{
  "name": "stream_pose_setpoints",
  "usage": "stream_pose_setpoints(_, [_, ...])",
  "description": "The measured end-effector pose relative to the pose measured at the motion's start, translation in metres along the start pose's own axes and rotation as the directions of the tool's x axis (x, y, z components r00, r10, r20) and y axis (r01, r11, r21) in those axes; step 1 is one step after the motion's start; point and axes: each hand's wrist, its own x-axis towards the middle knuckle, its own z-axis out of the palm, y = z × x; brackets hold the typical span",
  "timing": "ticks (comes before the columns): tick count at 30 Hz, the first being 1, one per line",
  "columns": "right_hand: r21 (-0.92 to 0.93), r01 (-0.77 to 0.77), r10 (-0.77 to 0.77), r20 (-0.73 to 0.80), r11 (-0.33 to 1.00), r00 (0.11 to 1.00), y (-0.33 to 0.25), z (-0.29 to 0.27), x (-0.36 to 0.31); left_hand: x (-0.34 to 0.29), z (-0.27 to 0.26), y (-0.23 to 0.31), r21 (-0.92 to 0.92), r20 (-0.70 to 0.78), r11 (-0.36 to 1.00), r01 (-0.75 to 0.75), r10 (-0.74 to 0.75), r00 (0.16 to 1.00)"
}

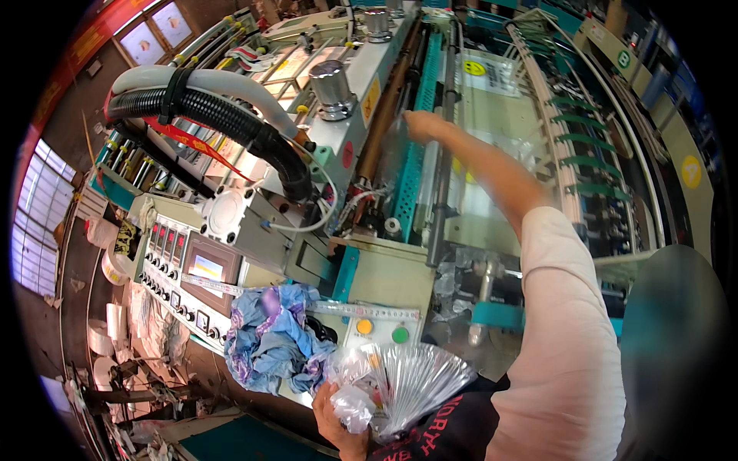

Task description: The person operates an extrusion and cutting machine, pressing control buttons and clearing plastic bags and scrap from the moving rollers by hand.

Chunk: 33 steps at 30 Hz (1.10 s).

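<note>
My left hand (338, 424), at the lower middle, is closed round a bunch of clear plastic bags (423, 380). Their edges fan out to the right, and a crumpled part bulges over my fingers. My right arm stretches far forward over the machine. At its end my right hand (423, 127) is closed above the perforated teal strip (415, 150), beside the long rollers. A see-through smear, like thin film, shows next to its fingertips; what they grip is too blurred to make out.
A blue and purple cloth (273, 334) lies beside a tape measure (365, 310) and a button box (382, 332). The control panel (196, 269) stands at left. Thick black hoses (231, 123) arch above it. Green belts (588, 161) run on the right.
</note>
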Motion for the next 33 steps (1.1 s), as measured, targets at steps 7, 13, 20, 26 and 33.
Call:
stream_pose_setpoints(7, [-0.036, 0.028, -0.028, 0.013, 0.999, 1.0, 0.021, 0.02, 0.056, -0.024, 0.024, -0.016, 0.016, -0.155, 0.999, 0.032, -0.029, 0.987])
stream_pose_setpoints(13, [0.266, 0.547, -0.607, 0.405, 0.794, 0.684, 0.015, -0.013, 0.005, -0.03, 0.03, -0.032, -0.121, -0.157, 0.988, 0.09, -0.109, 0.981])
stream_pose_setpoints(20, [0.211, 0.084, -0.059, -0.121, 0.974, 0.991, 0.069, 0.006, 0.09, -0.061, 0.029, -0.067, -0.389, 0.053, 0.848, 0.361, -0.37, 0.927])
stream_pose_setpoints(26, [0.295, -0.198, 0.246, -0.134, 0.935, 0.96, 0.027, 0.02, 0.114, -0.071, 0.026, -0.064, -0.631, 0.138, 0.546, 0.551, -0.62, 0.773])
stream_pose_setpoints(33, [0.447, -0.243, 0.294, -0.048, 0.861, 0.955, 0.027, 0.02, 0.108, -0.065, 0.016, -0.059, -0.433, 0.234, 0.607, 0.666, -0.638, 0.733])
